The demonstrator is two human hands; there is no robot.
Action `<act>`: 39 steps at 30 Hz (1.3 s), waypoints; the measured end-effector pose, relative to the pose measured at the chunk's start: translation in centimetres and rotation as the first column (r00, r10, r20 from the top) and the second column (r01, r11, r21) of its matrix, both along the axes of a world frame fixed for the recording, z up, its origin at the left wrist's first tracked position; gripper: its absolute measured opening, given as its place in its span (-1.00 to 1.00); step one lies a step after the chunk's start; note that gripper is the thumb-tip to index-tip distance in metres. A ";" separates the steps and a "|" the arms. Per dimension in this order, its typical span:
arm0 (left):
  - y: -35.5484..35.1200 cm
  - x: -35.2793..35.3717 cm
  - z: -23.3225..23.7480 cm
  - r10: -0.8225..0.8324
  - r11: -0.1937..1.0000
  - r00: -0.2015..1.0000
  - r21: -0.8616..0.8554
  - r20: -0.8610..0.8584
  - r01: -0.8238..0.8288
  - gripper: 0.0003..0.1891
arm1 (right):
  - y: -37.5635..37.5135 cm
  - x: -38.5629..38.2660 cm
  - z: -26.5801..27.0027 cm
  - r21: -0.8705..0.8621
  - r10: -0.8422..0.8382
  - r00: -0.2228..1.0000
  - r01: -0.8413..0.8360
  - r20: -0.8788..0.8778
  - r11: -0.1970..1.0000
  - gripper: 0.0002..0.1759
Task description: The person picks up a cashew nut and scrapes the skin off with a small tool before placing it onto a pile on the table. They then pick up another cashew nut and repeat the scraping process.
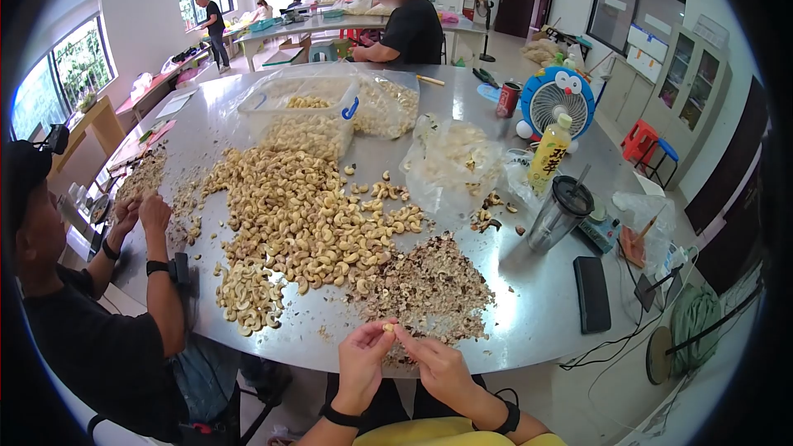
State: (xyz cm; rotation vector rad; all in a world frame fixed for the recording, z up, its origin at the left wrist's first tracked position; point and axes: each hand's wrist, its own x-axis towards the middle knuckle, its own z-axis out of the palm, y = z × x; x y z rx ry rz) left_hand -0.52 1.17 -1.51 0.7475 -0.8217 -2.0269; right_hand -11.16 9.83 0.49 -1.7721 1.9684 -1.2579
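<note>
Close to the table's near edge, my left hand (363,362) pinches a small pale cashew (388,328) between thumb and fingertips. My right hand (444,373) meets it there, its closed fingertips against the same nut. Just beyond both hands lies a heap of brown flaky skins and shell bits (438,285). Left of that heap spreads a large pile of cashews (297,215), with a smaller, paler cluster of cashews (248,293) at its near left side.
A co-worker (99,314) sits at my left, hands over crumbs. Behind the pile are a clear plastic bin (289,120) and a plastic bag (453,161). To the right stand a tumbler (557,215), a yellow-labelled bottle (549,153), a blue fan (560,103) and a black phone (591,295).
</note>
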 end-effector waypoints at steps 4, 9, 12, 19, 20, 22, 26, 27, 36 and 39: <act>0.0 -0.1 0.2 -0.002 1.000 1.000 0.003 0.012 0.002 -0.81 | 0.0 0.0 -0.1 0.015 -0.022 0.994 0.024 -0.110 1.000 -0.39; -0.1 -0.2 -0.1 -0.009 1.000 1.000 0.001 0.001 0.009 -0.82 | 0.0 0.1 0.1 -0.015 -0.064 0.977 0.062 -0.205 0.998 -0.37; -0.2 -0.4 -0.2 -0.012 1.000 1.000 -0.013 0.009 0.012 -0.82 | 0.1 0.1 0.6 0.015 -0.069 0.970 0.074 -0.233 0.997 -0.37; 0.0 0.0 -0.1 -0.057 0.998 0.998 -0.019 -0.031 0.057 -0.77 | -0.3 -0.2 0.6 -0.053 -0.009 0.990 0.017 0.143 0.998 -0.43; 0.0 0.0 0.0 -0.064 0.998 0.997 -0.001 -0.043 0.064 -0.76 | -0.3 -0.3 0.7 -0.039 -0.001 0.981 0.009 0.196 0.999 -0.45; 0.0 0.1 0.2 -0.074 0.997 0.995 0.030 -0.072 0.076 -0.75 | -0.2 -0.6 0.7 -0.016 0.017 0.955 -0.013 0.297 1.000 -0.49; 0.0 -0.1 0.3 -0.084 0.995 0.993 0.040 -0.080 0.087 -0.76 | 0.0 -0.9 1.0 0.052 0.025 0.932 -0.047 0.361 0.998 -0.54; 0.0 -0.1 0.3 -0.083 0.995 0.993 0.042 -0.086 0.087 -0.77 | 0.0 -1.0 1.0 0.033 0.044 0.933 -0.059 0.357 0.998 -0.47; 0.1 0.1 -0.4 -0.094 0.994 0.987 0.035 -0.129 0.099 -0.78 | 0.1 -0.6 0.5 -0.025 0.122 0.927 -0.121 0.354 0.992 -0.30; 0.1 0.3 -0.5 -0.098 0.994 0.987 0.044 -0.124 0.104 -0.78 | 0.1 -0.7 0.7 -0.015 0.125 0.928 -0.128 0.352 0.992 -0.32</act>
